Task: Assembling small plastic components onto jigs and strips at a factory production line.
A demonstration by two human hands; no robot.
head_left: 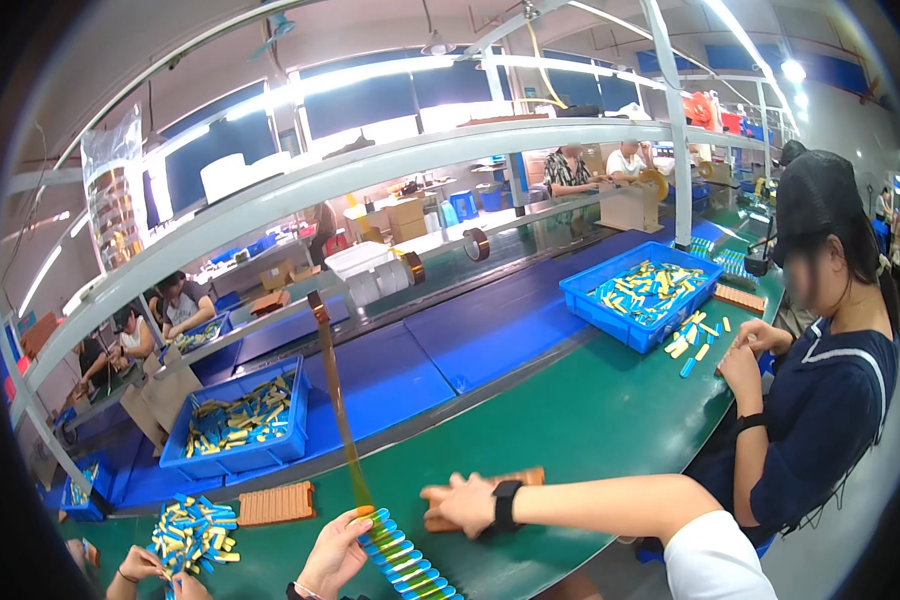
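My left hand (332,556) pinches the upper end of a strip of blue-and-yellow flat pieces (406,560) laid side by side. Amber translucent tape (338,410) runs from that end up to a small roll (317,300) at the rail. My right hand (467,503), with a dark band at the wrist, reaches across to an orange-brown ridged block (515,478) on the green table. Its fingers curl over the block's left part and hide much of it; the fingertips are slightly blurred. The strip's lower end runs out of the picture.
A second ridged block (275,503) lies left, beside a pile of blue-and-yellow pieces (185,530) and another person's hands (160,575). Blue bins (295,440) (610,325) hold similar pieces. A co-worker (820,400) sits at right. A metal rail (390,155) crosses overhead.
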